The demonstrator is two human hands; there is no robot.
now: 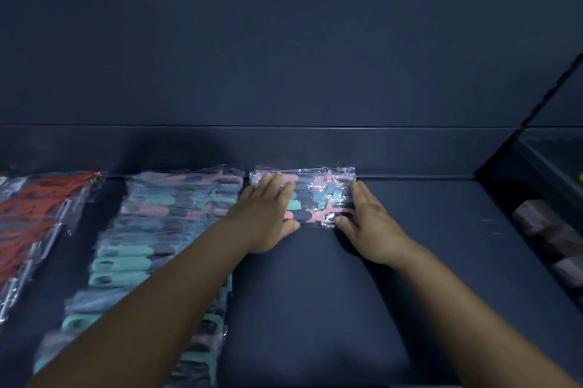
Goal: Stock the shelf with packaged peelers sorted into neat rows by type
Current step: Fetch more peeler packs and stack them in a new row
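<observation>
Across the dark blue shelf (315,293), the biggest thing is a long row of pastel peeler packs (151,248), its near end hidden under the left forearm. Further left, red peeler packs (34,217) run off the frame edge. Against the back lip sits a small stack of pastel packs (312,195), blurred by glare. The left hand (268,214) lies flat and open on its left side; the right hand (366,223), fingers spread, presses its right edge.
</observation>
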